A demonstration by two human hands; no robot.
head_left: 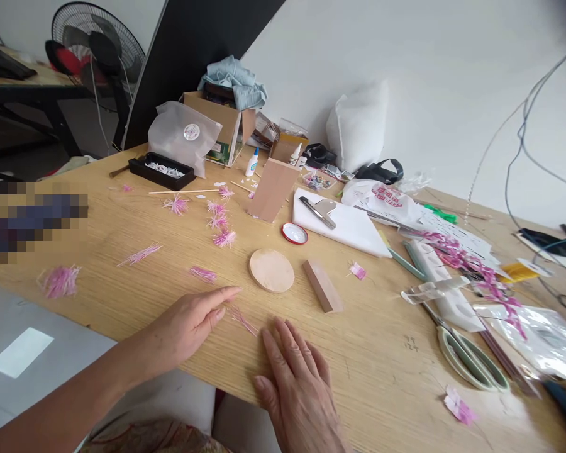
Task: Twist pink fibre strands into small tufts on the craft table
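Observation:
My left hand (188,324) rests on its side at the table's front edge, index finger stretched out and thumb a little apart, with nothing seen in it. Flat on the wood lies my right hand (297,377), palm down and fingers extended. A few thin pink threads (243,321) lie between the two hands, near the left fingertips. Just beyond them are a round wooden disc (271,270) and a rectangular wooden block (322,286). A small bundle of pink threads (203,274) sits past my left hand.
Fluffy pink tassels (217,217) are scattered at the left. A wooden board (273,189) leans upright behind a red-rimmed lid (295,233). Tweezers (317,212) lie on a white foam sheet (358,236). Scissors (471,358) are at the right. A black tray (161,171) stands further back.

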